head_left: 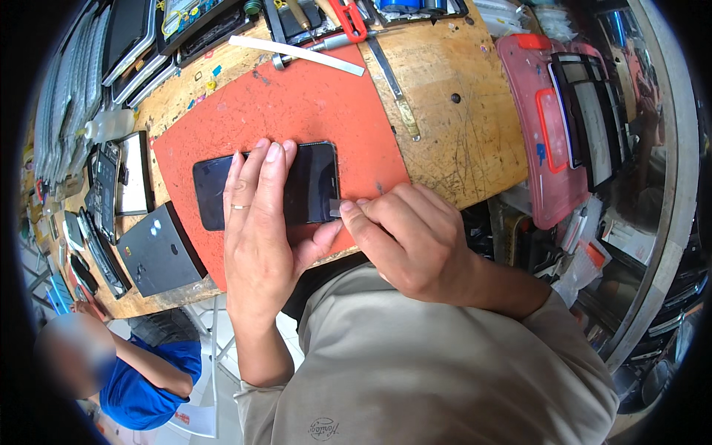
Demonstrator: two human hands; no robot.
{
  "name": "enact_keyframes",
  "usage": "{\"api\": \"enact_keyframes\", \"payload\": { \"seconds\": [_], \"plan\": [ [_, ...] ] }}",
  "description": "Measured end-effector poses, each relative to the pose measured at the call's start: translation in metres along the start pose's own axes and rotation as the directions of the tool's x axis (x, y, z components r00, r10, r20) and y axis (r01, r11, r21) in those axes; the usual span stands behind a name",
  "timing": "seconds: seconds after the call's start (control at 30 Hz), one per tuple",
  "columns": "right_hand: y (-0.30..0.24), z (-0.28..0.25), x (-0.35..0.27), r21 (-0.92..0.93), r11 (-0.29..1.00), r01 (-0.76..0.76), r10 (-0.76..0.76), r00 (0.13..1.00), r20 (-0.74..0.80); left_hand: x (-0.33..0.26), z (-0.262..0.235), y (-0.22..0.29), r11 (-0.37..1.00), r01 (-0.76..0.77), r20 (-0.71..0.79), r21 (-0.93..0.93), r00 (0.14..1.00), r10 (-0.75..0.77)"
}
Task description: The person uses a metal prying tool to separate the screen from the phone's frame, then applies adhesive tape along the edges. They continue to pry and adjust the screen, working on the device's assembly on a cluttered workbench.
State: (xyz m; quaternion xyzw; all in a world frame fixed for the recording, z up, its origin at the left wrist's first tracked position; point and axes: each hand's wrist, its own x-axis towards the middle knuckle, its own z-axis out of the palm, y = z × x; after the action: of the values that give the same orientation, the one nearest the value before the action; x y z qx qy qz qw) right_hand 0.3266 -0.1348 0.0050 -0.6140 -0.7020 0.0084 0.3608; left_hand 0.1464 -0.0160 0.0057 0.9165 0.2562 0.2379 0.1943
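A black smartphone lies screen up on an orange-red work mat. My left hand rests across its glass with the fingers stretched out flat, and the thumb reaches toward the near edge at the right. Between the thumb and fingers of my right hand is a small thin flat piece, greyish and partly covered by the fingertips. Its exposed end touches the phone's near right corner; whether it sits in the seam cannot be made out.
Beyond the phone are a white strip, a red-handled tool and a slim metal tool. A dark flat box sits left of the mat. A pink case stands right of the table. A person in blue is at lower left.
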Motion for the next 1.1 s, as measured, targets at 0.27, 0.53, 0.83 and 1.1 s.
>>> {"api": "enact_keyframes", "payload": {
  "seconds": [0.27, 0.53, 0.83, 1.1],
  "plan": [
    [0.003, 0.004, 0.005, 0.094, 0.991, -0.090, 0.092, 0.996, -0.016, 0.000, 0.001, 0.000, 1.000, -0.014, -0.020, 0.011, 1.000, 0.015],
    [-0.005, -0.001, -0.009, 0.052, 0.996, -0.072, 0.076, 0.993, -0.085, 0.001, 0.003, -0.001, 0.997, -0.029, -0.039, 0.072, 0.999, 0.032],
    [-0.004, 0.006, -0.014, -0.013, 1.000, 0.016, -0.016, 0.998, -0.053, 0.001, 0.003, -0.001, 0.998, -0.030, -0.048, 0.053, 0.998, 0.033],
    [0.001, 0.001, -0.004, -0.004, 1.000, -0.024, 0.024, 1.000, -0.004, -0.003, 0.000, 0.000, 0.999, -0.022, 0.011, 0.035, 1.000, 0.022]
  ]
}}
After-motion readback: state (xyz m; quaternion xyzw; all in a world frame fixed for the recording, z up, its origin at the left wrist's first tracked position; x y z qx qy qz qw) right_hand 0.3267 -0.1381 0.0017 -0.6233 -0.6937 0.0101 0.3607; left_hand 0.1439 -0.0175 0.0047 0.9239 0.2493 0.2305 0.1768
